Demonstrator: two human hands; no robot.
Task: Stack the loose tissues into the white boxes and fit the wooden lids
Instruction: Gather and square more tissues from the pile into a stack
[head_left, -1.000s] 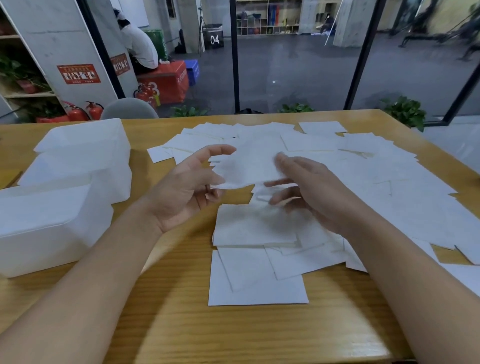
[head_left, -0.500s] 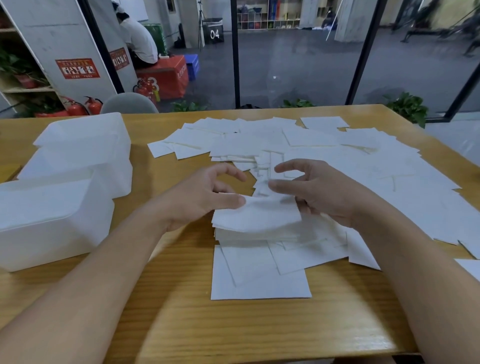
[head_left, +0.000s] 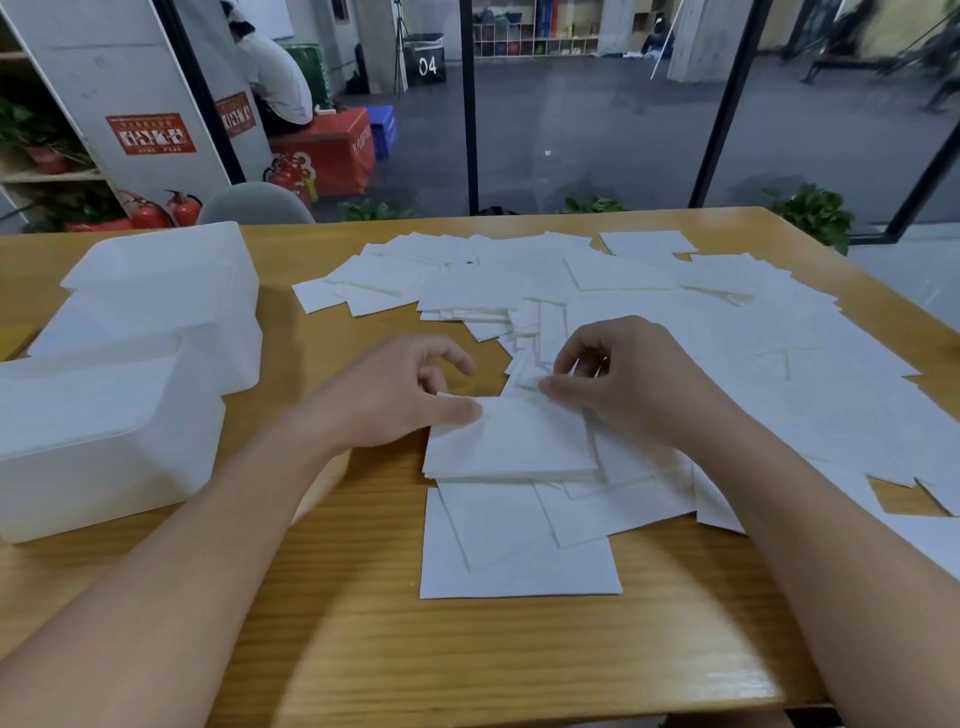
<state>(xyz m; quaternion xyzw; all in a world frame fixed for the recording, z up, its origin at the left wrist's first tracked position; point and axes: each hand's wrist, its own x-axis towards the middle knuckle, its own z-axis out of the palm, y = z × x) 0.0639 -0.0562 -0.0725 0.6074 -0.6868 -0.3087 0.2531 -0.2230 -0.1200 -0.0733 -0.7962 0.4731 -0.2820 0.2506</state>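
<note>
Three white boxes occupied the left of the frame on the wooden table (head_left: 363, 649). The nearest white box (head_left: 98, 441) sat at the left edge; a second white box (head_left: 156, 338) stood just behind it, touching it, and a third white box (head_left: 166, 260) lay on top of the second, toward the upper left. Their translucent walls did not show whether anything was inside. No tissue was visible in any of them.

The small tissue stack (head_left: 511, 439) lay at frame centre, on top of other loose sheets. The left hand (head_left: 395, 400) pinched the stack's left corner between thumb and curled fingers. The right hand (head_left: 628, 384) held the stack's upper right corner, thumb on top, fingers curled; whether those fingers closed under the sheets could not be told.

The loose tissues (head_left: 727, 338) spread across the centre and right of the frame, overlapping, reaching the table's far edge and its right edge. One flat tissue (head_left: 519, 571) lay nearest, below the stack.

Bare wood remained between the boxes and the tissues, and across the lower part of the frame to the near edge.
</note>
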